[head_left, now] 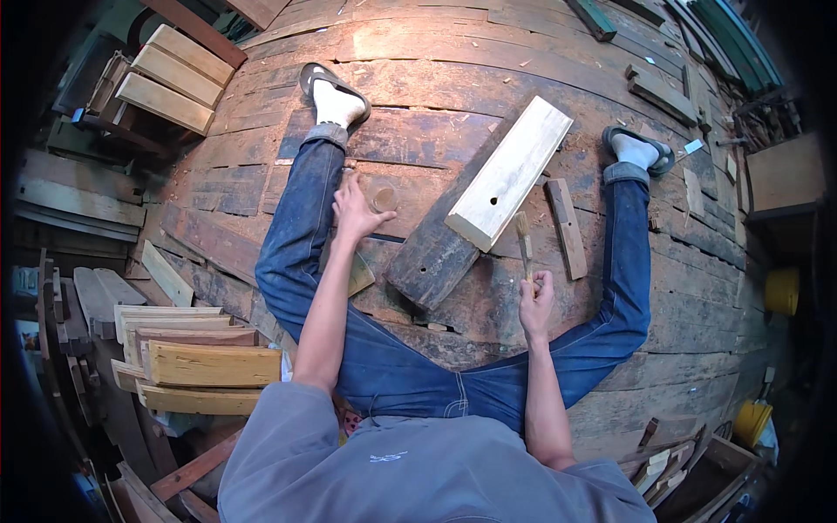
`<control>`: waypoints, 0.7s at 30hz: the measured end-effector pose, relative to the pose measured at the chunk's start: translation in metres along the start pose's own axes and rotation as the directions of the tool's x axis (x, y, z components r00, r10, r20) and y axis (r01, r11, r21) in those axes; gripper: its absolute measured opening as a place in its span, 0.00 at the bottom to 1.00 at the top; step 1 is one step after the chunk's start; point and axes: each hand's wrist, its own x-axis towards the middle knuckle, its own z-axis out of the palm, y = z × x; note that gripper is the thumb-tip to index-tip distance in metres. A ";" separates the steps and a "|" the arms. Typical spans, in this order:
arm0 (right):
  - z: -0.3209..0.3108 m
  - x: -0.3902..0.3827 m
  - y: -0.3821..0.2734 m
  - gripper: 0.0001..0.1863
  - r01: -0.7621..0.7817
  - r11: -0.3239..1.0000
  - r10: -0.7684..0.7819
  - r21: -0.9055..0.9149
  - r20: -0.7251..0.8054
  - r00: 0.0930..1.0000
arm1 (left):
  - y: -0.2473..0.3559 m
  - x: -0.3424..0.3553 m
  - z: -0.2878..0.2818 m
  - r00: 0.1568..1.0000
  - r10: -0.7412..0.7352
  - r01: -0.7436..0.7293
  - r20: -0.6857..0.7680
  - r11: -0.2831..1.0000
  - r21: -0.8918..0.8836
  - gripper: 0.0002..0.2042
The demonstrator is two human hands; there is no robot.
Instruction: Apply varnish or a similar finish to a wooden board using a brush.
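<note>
My left hand point(357, 209) reaches down with fingers and thumb spread beside a small translucent cup point(382, 197) on the floor; whether it touches the cup I cannot tell. My right hand point(535, 301) grips an upright paintbrush point(524, 235) with a light wooden handle. Between my legs, a pale wooden piece point(514, 166) with a dark hole lies diagonally on a dark weathered beam point(423, 275), which has a hole near its lower end. A short brown strip with holes point(565, 227) lies just right of them, above the brush.
Stacked boards point(209, 362) are at my lower left, and pale slats point(174, 74) at upper left. Loose offcuts point(663, 94) and shavings lie on the plank floor point(436, 78). Yellow containers point(780, 292) and more timber point(663, 471) stand along the right.
</note>
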 end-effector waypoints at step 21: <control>-0.014 0.030 -0.103 0.05 0.190 0.981 -0.178 -0.032 0.225 0.958 | 0.052 -0.021 -0.002 0.853 0.342 -0.495 -0.393 0.768 -0.406 0.25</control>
